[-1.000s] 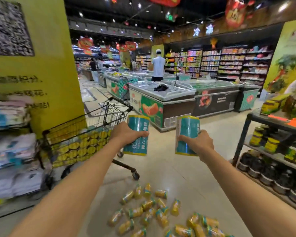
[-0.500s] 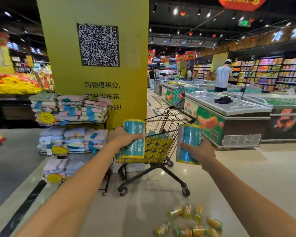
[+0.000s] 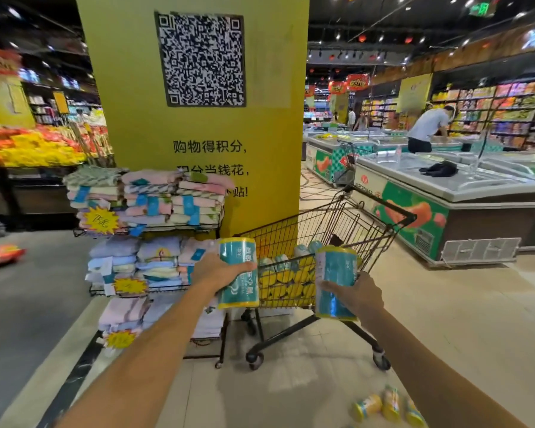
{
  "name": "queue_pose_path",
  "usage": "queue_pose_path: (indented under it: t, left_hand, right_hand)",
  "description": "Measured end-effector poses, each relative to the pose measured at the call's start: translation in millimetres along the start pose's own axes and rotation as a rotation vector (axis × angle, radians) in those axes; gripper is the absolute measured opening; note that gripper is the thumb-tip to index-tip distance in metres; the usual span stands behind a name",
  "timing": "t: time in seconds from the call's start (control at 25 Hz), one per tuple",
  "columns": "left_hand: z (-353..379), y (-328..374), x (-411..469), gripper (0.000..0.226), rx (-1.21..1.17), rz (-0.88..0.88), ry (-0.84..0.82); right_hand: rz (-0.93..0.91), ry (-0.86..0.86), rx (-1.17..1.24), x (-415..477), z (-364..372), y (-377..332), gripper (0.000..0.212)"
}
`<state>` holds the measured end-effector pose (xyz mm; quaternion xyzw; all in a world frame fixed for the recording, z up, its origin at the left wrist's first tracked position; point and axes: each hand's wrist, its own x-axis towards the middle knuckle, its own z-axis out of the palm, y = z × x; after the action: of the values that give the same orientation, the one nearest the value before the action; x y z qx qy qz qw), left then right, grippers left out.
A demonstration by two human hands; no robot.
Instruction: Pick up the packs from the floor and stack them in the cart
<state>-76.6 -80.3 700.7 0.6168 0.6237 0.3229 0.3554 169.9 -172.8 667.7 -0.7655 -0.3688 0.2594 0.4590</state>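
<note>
The person has turned, so the shopping cart (image 3: pixel 368 230) now stands right in front, with stacked packs (image 3: pixel 288 279) inside. The drop looks close. The left hand (image 3: pixel 220 270) curls round the left pack (image 3: pixel 237 251), upright before the cart's near wall. The right hand (image 3: pixel 355 293) grips the right pack (image 3: pixel 334 279) likewise. A few floor packs (image 3: pixel 389 403) lie bottom right.

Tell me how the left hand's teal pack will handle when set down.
Probably light: the left hand holds the teal pack up one-handed. Cylindrical, so likely to roll if laid sideways, like the packs on the floor. Its glossy wrap may be slippery.
</note>
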Motion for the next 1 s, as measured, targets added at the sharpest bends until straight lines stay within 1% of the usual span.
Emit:
queue_pose_path:
  t: [0.08,0.2,0.28,0.4,0.48,0.52,0.56,0.6,0.72,0.88,0.96,1.0]
  left_hand:
    - [8,0,30,0.049,-0.028,-0.020,-0.017]
    - [29,0,92,0.065,-0.056,-0.073,-0.040]
    - [46,2,134,0.060,-0.029,-0.080,-0.060]
    - [74,4,203,0.051,-0.066,-0.107,-0.051]
    - [89,11,247,0.056,-0.010,-0.131,-0.057]
    - [98,16,270,0.063,-0.005,-0.146,-0.072]
    - [105,19,292,0.070,-0.017,-0.174,-0.086]
    - [113,20,316,0.072,-0.046,-0.196,-0.095]
    - [135,20,364,0.054,-0.057,-0.222,-0.133]
    - [171,2,443,0.066,-0.068,-0.268,-0.185]
    - [190,-16,484,0.072,-0.086,-0.321,-0.214]
    - [198,-24,498,0.071,-0.097,-0.341,-0.240]
  right_hand:
    - [-0.004,-0.007,0.027,28,17,-2,0.070]
    - [0.013,-0.029,0.077,86,43,-6,0.064]
    - [-0.003,-0.049,0.038,132,62,-8,0.059]
    - [-0.035,-0.089,0.012,205,85,-11,0.061]
    - [-0.029,-0.121,-0.013,255,99,-14,0.062]
    - [-0.028,-0.146,-0.023,280,105,-18,0.063]
    - [-0.016,-0.166,-0.023,305,113,-22,0.065]
    - [-0.010,-0.174,-0.020,329,121,-24,0.066]
    - [0.029,-0.183,-0.070,379,148,-28,0.066]
    - [0.088,-0.189,-0.131,449,194,-23,0.057]
    - [0.108,-0.192,-0.173,480,221,-15,0.060]
    - [0.127,-0.200,-0.175,492,234,-9,0.061]
